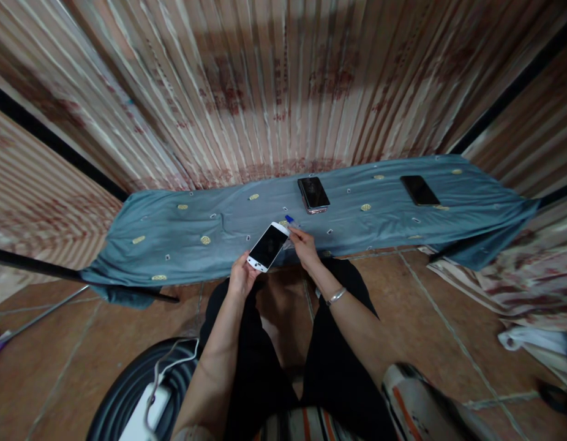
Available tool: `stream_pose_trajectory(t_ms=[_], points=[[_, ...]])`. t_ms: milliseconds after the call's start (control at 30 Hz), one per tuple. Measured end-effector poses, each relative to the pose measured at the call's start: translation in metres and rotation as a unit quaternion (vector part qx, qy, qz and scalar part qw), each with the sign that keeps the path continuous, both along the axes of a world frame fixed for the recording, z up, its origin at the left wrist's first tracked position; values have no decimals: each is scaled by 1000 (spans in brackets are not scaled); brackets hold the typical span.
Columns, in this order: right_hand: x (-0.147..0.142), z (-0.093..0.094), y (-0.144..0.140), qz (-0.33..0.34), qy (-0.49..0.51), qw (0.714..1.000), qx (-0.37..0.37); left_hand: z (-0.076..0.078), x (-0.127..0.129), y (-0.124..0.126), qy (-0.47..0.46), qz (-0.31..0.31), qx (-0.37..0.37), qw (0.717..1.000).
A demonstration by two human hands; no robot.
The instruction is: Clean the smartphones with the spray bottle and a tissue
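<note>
A white-framed smartphone (pixel 267 246) with a dark screen is held tilted over the front edge of the cloth-covered table. My left hand (pixel 242 275) is closed around its lower left corner. At the phone's upper right edge, the fingers of my right hand (pixel 305 248) are pinched together against the frame; what lies under the fingertips is partly hidden. Just beyond that hand is a small blue piece (pixel 289 218), too small to name. Behind it sits a stack of dark phones (pixel 315 193).
Another dark phone (pixel 420 190) lies on the right part of the blue-green patterned cloth (pixel 228 211). A pleated curtain (pixel 283 92) hangs behind the table. On the tiled floor at lower left, a white power strip (pixel 148 411) with cables rests on a round black ribbed object (pixel 122 392).
</note>
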State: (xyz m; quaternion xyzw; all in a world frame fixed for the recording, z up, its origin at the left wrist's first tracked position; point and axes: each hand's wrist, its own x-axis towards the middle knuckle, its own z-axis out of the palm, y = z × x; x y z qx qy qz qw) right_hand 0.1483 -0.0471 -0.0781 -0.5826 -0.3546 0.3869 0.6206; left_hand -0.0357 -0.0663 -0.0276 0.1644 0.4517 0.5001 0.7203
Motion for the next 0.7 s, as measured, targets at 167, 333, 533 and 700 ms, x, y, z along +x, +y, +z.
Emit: stream_pose_trajectory(t_ms=[167, 333, 533, 700], points=[[-1, -1, 2, 12, -21, 999, 23, 3, 0, -4, 8, -32, 33, 999], [-3, -1, 3, 31, -99, 994, 30, -1, -3, -4, 19, -47, 51, 997], [-11, 2, -2, 59, -271, 961, 20, -9, -5, -2, 10, -52, 66, 996], [-20, 0, -9, 84, -376, 923, 12, -11, -4, -2, 9, -33, 66, 997]])
